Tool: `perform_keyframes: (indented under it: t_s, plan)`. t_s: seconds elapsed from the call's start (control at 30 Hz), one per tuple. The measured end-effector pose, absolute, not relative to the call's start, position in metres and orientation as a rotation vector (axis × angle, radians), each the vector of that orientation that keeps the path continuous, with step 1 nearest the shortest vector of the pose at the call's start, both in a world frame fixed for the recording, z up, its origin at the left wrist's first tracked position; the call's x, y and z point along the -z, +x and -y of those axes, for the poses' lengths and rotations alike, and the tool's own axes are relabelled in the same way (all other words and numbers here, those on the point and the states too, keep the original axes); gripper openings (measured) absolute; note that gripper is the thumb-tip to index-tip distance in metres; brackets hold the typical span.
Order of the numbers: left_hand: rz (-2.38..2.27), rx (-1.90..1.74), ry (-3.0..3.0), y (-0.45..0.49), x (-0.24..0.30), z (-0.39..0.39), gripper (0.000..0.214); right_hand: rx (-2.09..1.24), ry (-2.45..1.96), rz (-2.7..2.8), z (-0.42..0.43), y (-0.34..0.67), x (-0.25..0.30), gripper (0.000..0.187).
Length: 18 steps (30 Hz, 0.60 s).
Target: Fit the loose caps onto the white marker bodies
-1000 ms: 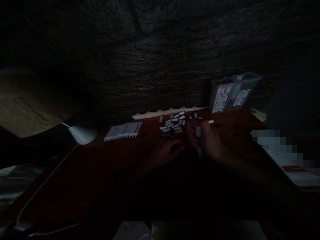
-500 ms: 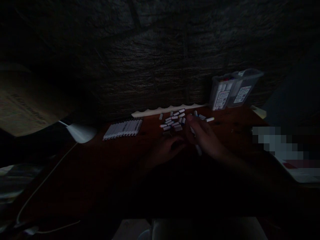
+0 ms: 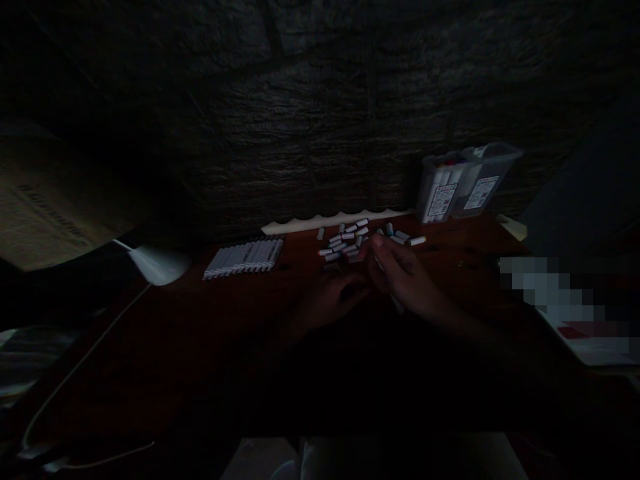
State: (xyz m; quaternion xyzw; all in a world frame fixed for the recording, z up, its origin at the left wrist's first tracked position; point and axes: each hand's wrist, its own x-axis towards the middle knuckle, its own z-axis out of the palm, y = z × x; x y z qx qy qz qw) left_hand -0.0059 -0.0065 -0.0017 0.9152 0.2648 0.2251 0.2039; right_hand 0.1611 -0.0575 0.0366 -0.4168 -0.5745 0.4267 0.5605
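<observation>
The scene is very dark. My right hand (image 3: 400,277) is curled over a white marker whose pale tip peeks out under the palm, just in front of a heap of loose marker caps (image 3: 350,243) on the reddish table (image 3: 200,313). My left hand (image 3: 327,300) rests on the table beside it, fingers bent; what it holds, if anything, is lost in shadow. A tidy row of white markers (image 3: 245,258) lies to the left of the caps.
Two clear plastic marker boxes (image 3: 465,180) stand at the back right against a dark stone wall. A white scalloped strip (image 3: 320,222) lies behind the caps. A white lamp head (image 3: 157,265) and its cable sit left; papers lie at the right edge.
My right hand has slid forward and left toward the cap heap, turning so the marker is mostly hidden under it. The left hand has hardly moved.
</observation>
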Motion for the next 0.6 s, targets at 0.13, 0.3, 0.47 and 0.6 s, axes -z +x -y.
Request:
perform_keyframes:
  t_s: [0.13,0.3,0.47,0.6]
  plan:
    - [-0.723,-0.627,2.555,-0.0062,0.0027,0.0062,0.015,-1.051,-0.917,1.405,0.0574,0.1604,-0.0347,0.044]
    - [-0.699,-0.646,2.556,-0.006,0.0023,0.0056,0.017,-1.11,-0.937,1.372,0.0595,0.1602,-0.0405,0.043]
    - [-0.712,-0.619,2.568,-0.0058,0.0023,0.0055,0.017,-1.128,-0.963,1.344,0.061,0.1621,-0.0439,0.044]
    - [-0.751,-0.577,2.558,-0.0063,0.0026,0.0063,0.017,-1.053,-0.989,1.395,0.0593,0.163,-0.0382,0.046]
